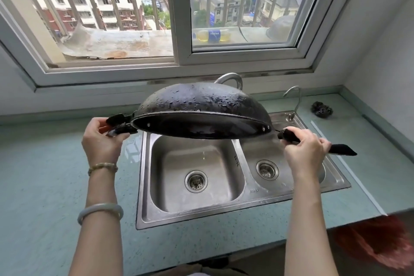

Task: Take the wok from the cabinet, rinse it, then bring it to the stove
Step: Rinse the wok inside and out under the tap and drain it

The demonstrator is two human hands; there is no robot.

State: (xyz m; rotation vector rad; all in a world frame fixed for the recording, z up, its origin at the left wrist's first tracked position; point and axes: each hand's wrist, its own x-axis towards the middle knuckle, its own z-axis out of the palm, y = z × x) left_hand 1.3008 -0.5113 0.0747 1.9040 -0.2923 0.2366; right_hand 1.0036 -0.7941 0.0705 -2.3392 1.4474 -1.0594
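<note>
Wok point(201, 105) hangs inverted and wet above the sink point(201, 216), your left hand point(100, 141) pinching its short side handle point(118, 121) in its fingers, your right hand point(304, 152) with fingers curled round the long handle point(342, 149)

The upturned wok point(201, 101) covers all of the tap point(230, 77) but the top of its arch, and the back of the sink point(143, 186) as well. Its inside is mostly lost in shadow. The right hand point(304, 152) wraps the middle of the long handle point(342, 149), so only its ends show. The left hand point(100, 139) hides part of the side grip point(116, 119). A red, fuzzy blur point(376, 240) runs off the bottom right corner. The bottle point(212, 35) label outside is too small to read. I can't make out what the dark lump point(322, 109) on the counter point(44, 186) is.
</note>
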